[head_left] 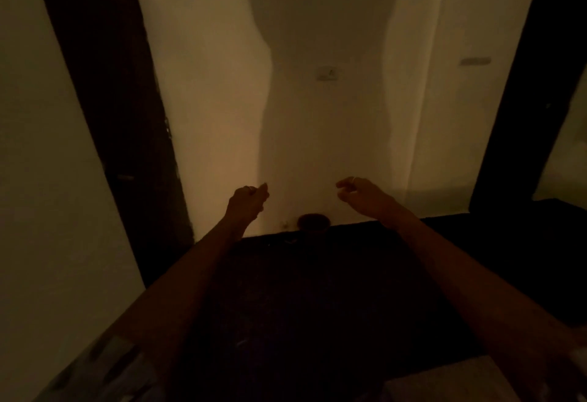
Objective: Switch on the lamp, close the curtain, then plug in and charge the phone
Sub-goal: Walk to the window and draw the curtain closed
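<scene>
1. So both bare arms reach forward over a dark floor, wrists raised.
2. Left hand (249, 199) and right hand (355, 191) are loosely curled, fingers half-closed, holding nothing that shows.
3. Small pale wall socket (327, 73) sits above, between them, on the dim cream wall (206, 99).

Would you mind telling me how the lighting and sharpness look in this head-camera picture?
Head view: dim, warm orange light; a broad shadow falls on the pale wall above both hands, left hand and right hand; the floor is almost black, the wall plate soft and blurred, and the straight edges lean outward.
</scene>
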Demonstrator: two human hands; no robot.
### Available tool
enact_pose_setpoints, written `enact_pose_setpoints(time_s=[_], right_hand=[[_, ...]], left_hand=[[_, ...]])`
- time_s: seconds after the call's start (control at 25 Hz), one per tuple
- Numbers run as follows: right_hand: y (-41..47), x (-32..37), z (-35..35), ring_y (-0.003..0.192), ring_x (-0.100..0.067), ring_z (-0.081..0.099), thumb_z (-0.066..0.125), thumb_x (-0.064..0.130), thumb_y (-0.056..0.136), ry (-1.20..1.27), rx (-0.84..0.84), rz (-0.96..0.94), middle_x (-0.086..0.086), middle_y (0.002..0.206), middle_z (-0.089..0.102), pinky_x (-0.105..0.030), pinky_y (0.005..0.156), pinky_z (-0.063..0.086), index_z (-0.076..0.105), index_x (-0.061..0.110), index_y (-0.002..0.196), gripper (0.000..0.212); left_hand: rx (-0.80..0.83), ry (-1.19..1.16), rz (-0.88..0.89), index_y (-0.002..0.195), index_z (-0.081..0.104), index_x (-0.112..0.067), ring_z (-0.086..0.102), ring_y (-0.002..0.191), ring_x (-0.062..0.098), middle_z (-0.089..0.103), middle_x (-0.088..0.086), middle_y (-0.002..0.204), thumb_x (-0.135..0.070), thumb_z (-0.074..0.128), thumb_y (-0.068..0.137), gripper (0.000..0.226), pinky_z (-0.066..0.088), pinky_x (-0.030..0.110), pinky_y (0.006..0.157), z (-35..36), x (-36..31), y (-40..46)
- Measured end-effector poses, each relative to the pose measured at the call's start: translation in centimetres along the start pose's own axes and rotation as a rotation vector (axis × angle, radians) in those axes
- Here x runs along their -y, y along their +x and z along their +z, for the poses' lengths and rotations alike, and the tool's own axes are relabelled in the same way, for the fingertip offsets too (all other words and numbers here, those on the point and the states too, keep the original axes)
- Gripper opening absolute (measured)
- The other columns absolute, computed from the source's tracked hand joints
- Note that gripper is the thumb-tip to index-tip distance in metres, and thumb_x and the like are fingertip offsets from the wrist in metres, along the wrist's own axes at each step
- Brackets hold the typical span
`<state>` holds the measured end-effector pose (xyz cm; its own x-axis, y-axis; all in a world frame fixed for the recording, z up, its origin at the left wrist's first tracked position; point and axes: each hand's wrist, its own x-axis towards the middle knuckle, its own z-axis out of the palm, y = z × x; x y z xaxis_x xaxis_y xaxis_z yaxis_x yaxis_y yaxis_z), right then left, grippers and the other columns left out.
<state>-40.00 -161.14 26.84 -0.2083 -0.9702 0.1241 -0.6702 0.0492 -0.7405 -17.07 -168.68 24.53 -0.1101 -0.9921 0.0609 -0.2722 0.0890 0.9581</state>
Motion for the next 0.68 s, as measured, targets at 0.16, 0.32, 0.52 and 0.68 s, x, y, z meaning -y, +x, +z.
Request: enact_pose_setpoints(time_s=[0.16,0.32,0.52,0.68], right_hand=[[10.0,-0.3,0.6,0.116,-0.029,0.055,0.053,0.021,0.092,-0.025,-0.07,0.029,-0.016,0.131,0.055,-0.032,0.092,0.043,0.053,0.011,0.127,0.037],[18.1,-0.8,1.1,0.12,-0.026,0.053,0.051,0.024,0.093,-0.095,-0.144,0.048,-0.013,0.134,0.053,-0.032,0.096,0.041,0.051,0.013,0.13,0.039],[25.8,-3.5,0.9,0.112,-0.024,0.056,0.051,0.017,0.094,-0.091,-0.233,0.041,-0.012,0.132,0.054,-0.029,0.089,0.043,0.052,0.012,0.13,0.036],[31.9,-7.8,-2.2,0.094,-0.014,0.053,0.049,0.014,0.094,-0.025,-0.345,0.104,-0.011,0.13,0.056,-0.016,0.063,0.041,0.054,0.013,0.127,0.034]], left_hand=[[0.035,0.007,0.02,0.1,0.062,-0.011,0.059,0.093,0.022,0.063,0.007,0.103,-0.04,0.047,0.093,0.033,0.047,0.033,0.079,-0.2,-0.8,11.0],[0.141,0.018,0.04,0.098,0.061,-0.011,0.058,0.094,0.023,0.062,0.008,0.104,-0.039,0.049,0.093,0.031,0.047,0.032,0.078,1.0,-2.4,21.0],[0.245,0.055,0.056,0.092,0.061,-0.013,0.057,0.093,0.024,0.061,0.009,0.101,-0.041,0.05,0.092,0.03,0.047,0.034,0.082,5.7,-2.1,30.6],[0.331,0.066,0.13,0.086,0.061,-0.014,0.058,0.093,0.025,0.062,0.012,0.102,-0.04,0.05,0.092,0.029,0.047,0.037,0.084,12.1,-2.6,37.6]])
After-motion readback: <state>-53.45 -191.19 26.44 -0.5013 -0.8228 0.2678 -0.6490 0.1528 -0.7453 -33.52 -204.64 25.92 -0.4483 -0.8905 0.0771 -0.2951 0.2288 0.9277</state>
